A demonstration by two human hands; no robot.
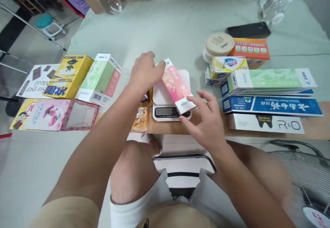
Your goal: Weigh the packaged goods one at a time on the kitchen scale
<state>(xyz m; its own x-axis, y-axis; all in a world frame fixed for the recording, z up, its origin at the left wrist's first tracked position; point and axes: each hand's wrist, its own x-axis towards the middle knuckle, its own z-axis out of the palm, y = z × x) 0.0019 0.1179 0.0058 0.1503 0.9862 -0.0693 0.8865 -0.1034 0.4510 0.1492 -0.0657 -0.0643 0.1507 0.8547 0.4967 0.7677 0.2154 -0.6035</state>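
A long pink carton with white ends (pixel 177 85) lies slantwise on a white kitchen scale (pixel 157 94), its near end over part of the display. My right hand (pixel 207 121) has thumb and index finger at the two corners of that near end, the other fingers apart. At the far end, my left hand (pixel 146 68) is beside the carton with its thumb stretched out against or close to the edge; its fingers are bent and hold nothing visible. Under my left forearm lies a clear-wrapped orange-brown snack packet (pixel 141 119), with a dark packet (pixel 146 99) partly hidden behind it.
On the left stand a yellow box (pixel 68 75), green-and-pink cartons (pixel 99 78) and a pink flowered box (pixel 53 114). Toothpaste boxes (pixel 273 106), soap boxes (pixel 228 67), a Dove jar (pixel 219 45) and an orange box (pixel 250 51) are on the right. A bottle (pixel 273 2) lies behind.
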